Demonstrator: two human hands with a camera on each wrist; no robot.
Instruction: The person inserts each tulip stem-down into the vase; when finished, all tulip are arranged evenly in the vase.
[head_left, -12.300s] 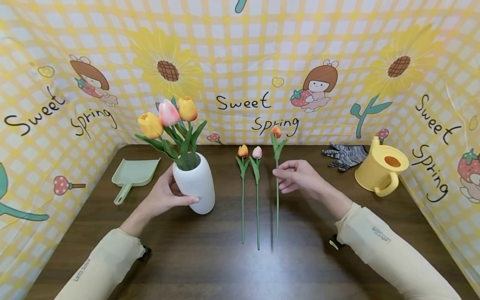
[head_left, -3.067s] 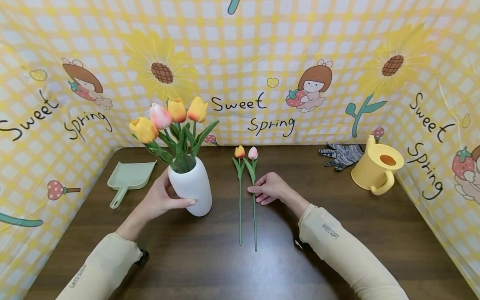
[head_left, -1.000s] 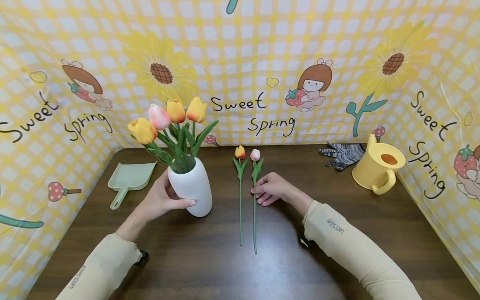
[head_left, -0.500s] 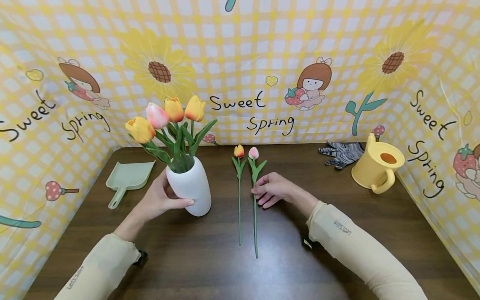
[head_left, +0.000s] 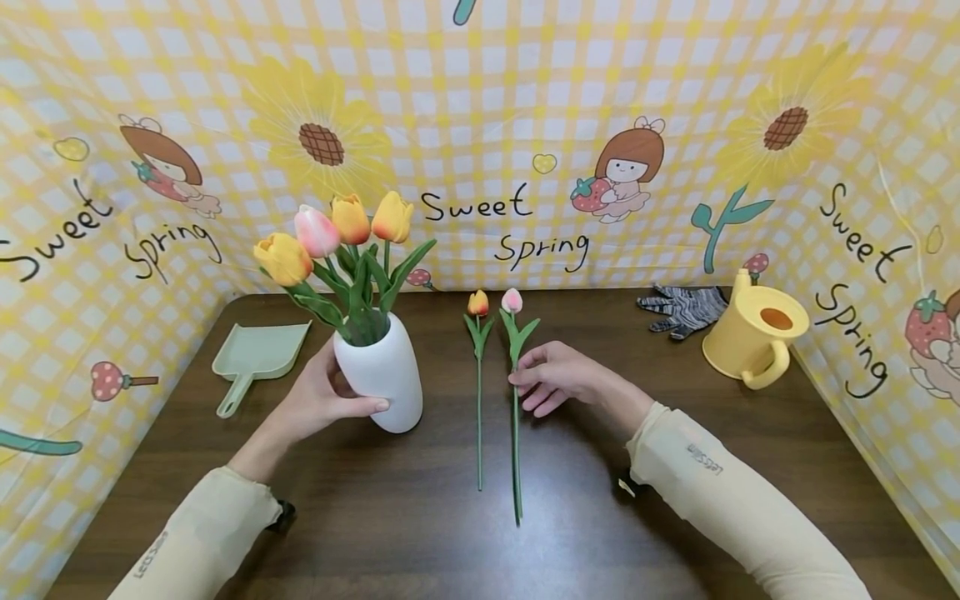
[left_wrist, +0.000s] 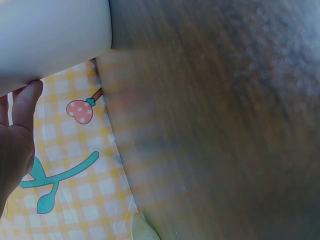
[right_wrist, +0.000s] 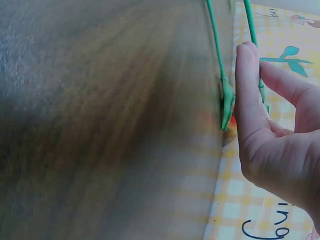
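In the head view my left hand [head_left: 318, 393] grips the side of a white vase [head_left: 384, 375], thumb across its front. The vase leans a little and holds several yellow, orange and pink tulips [head_left: 350, 220]. My right hand [head_left: 562, 379] pinches the stem of a pink tulip [head_left: 515, 339] below its leaves. A dark shadow runs beside that stem's lower part. Left of it, an orange tulip [head_left: 478, 335] lies on the table. From the right wrist view, the green stem [right_wrist: 251, 25] passes between thumb and fingers. The left wrist view shows fingertips at the vase wall [left_wrist: 55, 40].
A pale green dustpan [head_left: 262, 350] lies left of the vase on the brown table [head_left: 420, 533]. At the back right are a grey knit glove [head_left: 684, 310] and a yellow watering can [head_left: 742, 342]. Checked cloth [head_left: 480, 108] walls stand behind and on both sides.
An orange tulip pinched by my right hand earlier is now in the vase. That hand since took the pink tulip and has shifted it slightly right, away from the orange one.
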